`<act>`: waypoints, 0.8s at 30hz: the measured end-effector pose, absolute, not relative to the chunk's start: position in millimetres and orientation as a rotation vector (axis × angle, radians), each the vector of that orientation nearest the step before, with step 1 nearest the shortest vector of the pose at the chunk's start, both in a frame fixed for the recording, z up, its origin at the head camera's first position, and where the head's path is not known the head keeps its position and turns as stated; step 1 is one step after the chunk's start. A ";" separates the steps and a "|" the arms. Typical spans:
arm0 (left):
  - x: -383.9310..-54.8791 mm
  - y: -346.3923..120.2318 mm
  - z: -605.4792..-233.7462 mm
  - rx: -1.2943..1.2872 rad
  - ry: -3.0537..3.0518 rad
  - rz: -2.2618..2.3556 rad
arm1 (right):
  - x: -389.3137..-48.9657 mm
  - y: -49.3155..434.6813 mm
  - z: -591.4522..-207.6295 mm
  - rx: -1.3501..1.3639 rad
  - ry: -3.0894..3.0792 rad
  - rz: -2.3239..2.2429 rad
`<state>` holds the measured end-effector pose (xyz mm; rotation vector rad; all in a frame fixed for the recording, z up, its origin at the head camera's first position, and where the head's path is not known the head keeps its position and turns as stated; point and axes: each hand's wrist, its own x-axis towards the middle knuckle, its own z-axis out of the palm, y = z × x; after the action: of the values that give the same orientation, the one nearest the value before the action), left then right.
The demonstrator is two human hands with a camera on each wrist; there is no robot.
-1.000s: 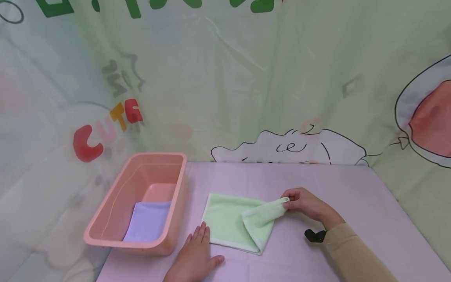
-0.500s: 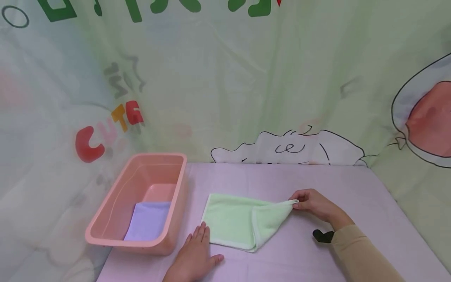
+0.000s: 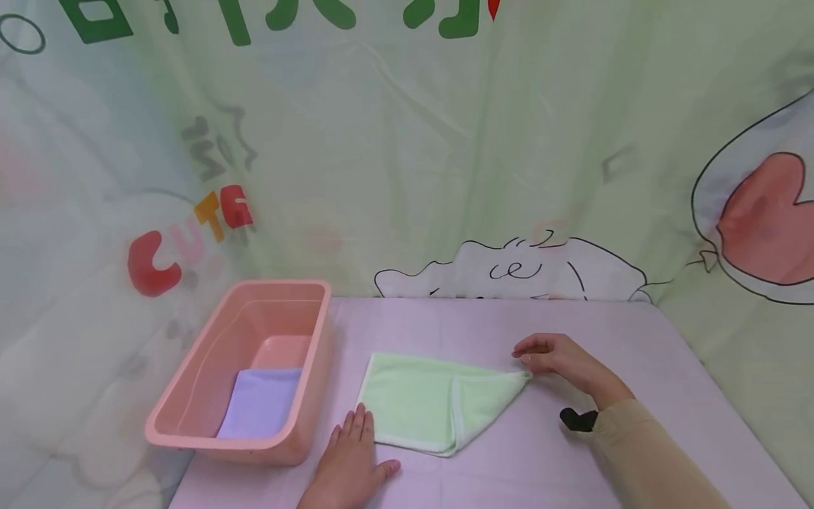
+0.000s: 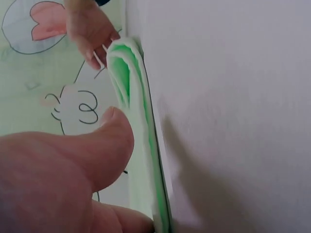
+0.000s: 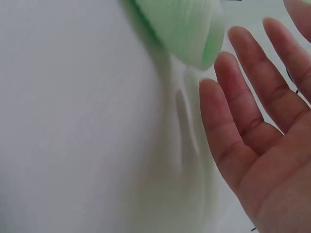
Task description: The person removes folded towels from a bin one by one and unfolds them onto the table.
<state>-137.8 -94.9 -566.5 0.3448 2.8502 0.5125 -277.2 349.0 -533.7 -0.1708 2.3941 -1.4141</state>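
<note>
A light green towel (image 3: 410, 403) with white hems lies on the table, folded in layers, its right end turned over into a pointed corner. My left hand (image 3: 346, 456) rests flat at its lower left edge, fingertips on the hem and thumb spread aside. Beside the pointed corner my right hand (image 3: 562, 362) hovers with loosely bent fingers and nothing between them. In the right wrist view the fingers (image 5: 248, 82) are spread just off the towel's rounded fold (image 5: 189, 29). The left wrist view shows the towel's stacked layers (image 4: 141, 107) edge-on past the thumb.
A pink plastic basin (image 3: 311, 367) stands left of the towel, with a folded purple cloth (image 3: 261, 403) inside. A printed curtain (image 3: 413, 155) hangs along the table's back edge and sides. A black strap piece (image 3: 577, 420) sticks out at the right cuff.
My right hand drew the towel's turned-over corner to the right, then let go of it and lifted slightly. The flap now lies flatter. My left hand has stayed at the left edge.
</note>
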 end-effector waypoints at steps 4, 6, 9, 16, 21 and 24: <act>-132.0 -85.5 -567.6 0.340 2.914 0.471 | -286.5 332.9 -528.2 -0.227 2.406 -1.451; -127.8 -78.5 -565.5 0.350 2.930 0.441 | -290.4 324.3 -527.7 -0.265 2.396 -1.477; -120.3 -67.0 -561.8 0.363 2.948 0.410 | -296.4 310.2 -529.5 -0.288 2.382 -1.488; -101.0 -46.4 -565.2 0.301 2.952 0.433 | -311.2 280.9 -538.9 -0.250 2.337 -1.426; -97.1 -38.2 -577.2 0.242 2.948 0.466 | -319.4 266.7 -545.4 -0.265 2.362 -1.347; -98.0 -35.4 -583.0 0.201 2.934 0.496 | -321.0 261.5 -547.9 -0.281 2.404 -1.280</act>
<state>-98.0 -35.4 -583.0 0.2013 2.9338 0.4956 -321.0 261.5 -547.9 -0.2810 2.4039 -1.2802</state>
